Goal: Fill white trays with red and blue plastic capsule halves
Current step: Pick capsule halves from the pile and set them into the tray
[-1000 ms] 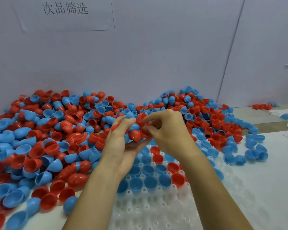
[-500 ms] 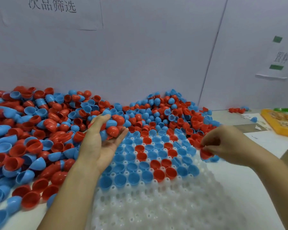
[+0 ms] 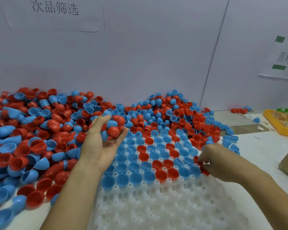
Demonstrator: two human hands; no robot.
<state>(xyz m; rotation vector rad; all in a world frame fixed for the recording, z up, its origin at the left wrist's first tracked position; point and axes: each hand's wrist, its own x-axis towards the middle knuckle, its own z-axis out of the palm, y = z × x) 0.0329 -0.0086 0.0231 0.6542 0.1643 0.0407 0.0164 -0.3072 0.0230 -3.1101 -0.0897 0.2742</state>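
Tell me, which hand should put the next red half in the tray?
Probably the right hand: it pinches a red half at the tray's right edge. The left hand just cradles spares.

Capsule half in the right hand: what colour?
Red capsule half, pinched by the right hand; head view.

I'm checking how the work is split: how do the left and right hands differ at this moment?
The left hand is palm-up and cups several red and blue capsule halves above the white tray; the right hand is knuckles-up and pinches a red half. The left hand is raised near the loose pile; the right hand is low at the tray's right edge. Both hold capsule halves.
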